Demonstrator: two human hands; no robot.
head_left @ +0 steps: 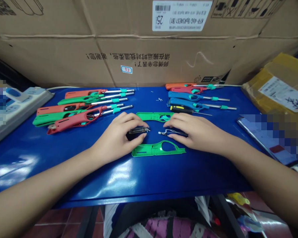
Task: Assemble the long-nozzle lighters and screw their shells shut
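Note:
My left hand (119,135) rests on the blue table (64,158), fingers pinched round a small dark fuel cartridge (137,131). My right hand (196,130) lies just across from it, fingers closed on a black part with thin white wires (172,133). Two green lighter shell halves lie open between my hands: one half (154,116) beyond my fingertips, the other half (159,148) just in front of them.
Several red and green long-nosed lighters (81,109) lie at the left, several orange, red and blue ones (196,97) at the back right with a black-and-yellow screwdriver (183,110). Cardboard boxes (139,49) wall the back. A power strip (22,102) sits far left, a phone (268,138) at right.

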